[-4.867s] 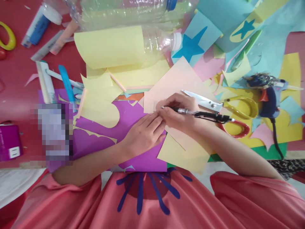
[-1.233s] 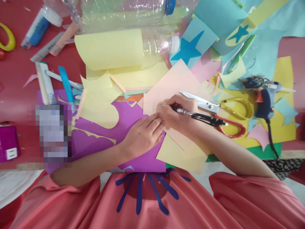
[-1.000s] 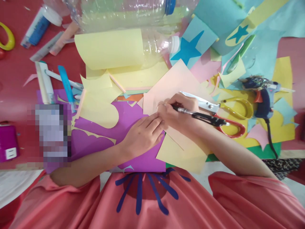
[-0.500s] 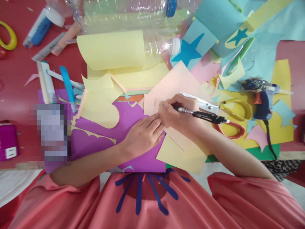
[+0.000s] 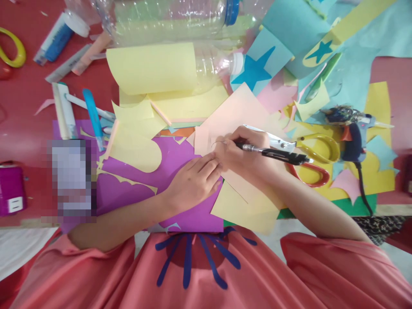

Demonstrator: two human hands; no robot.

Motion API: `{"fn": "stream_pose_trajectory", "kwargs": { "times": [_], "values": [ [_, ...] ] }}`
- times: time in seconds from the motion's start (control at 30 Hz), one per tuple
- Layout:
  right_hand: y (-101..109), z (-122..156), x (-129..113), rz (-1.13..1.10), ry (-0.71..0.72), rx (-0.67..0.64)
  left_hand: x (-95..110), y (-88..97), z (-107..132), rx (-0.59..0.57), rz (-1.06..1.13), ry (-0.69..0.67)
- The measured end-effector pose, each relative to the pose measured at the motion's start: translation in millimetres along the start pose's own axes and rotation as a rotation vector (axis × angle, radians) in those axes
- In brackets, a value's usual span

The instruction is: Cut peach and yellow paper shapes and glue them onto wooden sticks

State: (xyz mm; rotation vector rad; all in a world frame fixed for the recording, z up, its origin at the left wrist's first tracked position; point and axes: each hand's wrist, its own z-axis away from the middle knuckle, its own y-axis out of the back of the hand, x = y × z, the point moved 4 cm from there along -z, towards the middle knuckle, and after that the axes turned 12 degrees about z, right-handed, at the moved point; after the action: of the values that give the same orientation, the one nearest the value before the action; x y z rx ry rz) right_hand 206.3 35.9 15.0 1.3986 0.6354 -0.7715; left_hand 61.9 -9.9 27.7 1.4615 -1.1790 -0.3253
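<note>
My right hand (image 5: 244,148) is closed around a black and silver pen (image 5: 273,154), its tip down on a pale peach sheet of paper (image 5: 244,107). A thin curved line shows on the paper by the fingertips. My left hand (image 5: 196,182) lies flat with fingers stretched out, touching the edge of the peach paper and the right hand. Under it is a purple sheet (image 5: 180,219). Scissors with yellow and red handles (image 5: 317,148) lie just right of my right hand, their blades partly hidden by it. A yellow paper piece (image 5: 244,210) sits below the wrist.
A clear bottle wrapped in yellow paper (image 5: 151,68) lies behind the hands, with a larger clear bottle (image 5: 167,21) beyond. To the right is a glue gun (image 5: 355,137) with a cord. A phone (image 5: 71,178), blurred, and a blue cutter (image 5: 92,113) are at left. Paper scraps surround everything.
The pen's back end has tilted slightly downward and right, and the curved line by its tip shows a little more. My left hand stays in place.
</note>
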Motion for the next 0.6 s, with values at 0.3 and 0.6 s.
{"fn": "stream_pose_trajectory", "kwargs": {
  "times": [0.3, 0.6],
  "values": [
    [6.2, 0.3, -1.5, -0.057, -0.021, -0.106, -0.1, -0.3, 0.7, 0.006, -0.016, -0.007],
    [5.2, 1.9, 2.1, -0.096, -0.019, -0.091, 0.3, 0.8, -0.6, 0.028, -0.034, -0.023]
  ]
}}
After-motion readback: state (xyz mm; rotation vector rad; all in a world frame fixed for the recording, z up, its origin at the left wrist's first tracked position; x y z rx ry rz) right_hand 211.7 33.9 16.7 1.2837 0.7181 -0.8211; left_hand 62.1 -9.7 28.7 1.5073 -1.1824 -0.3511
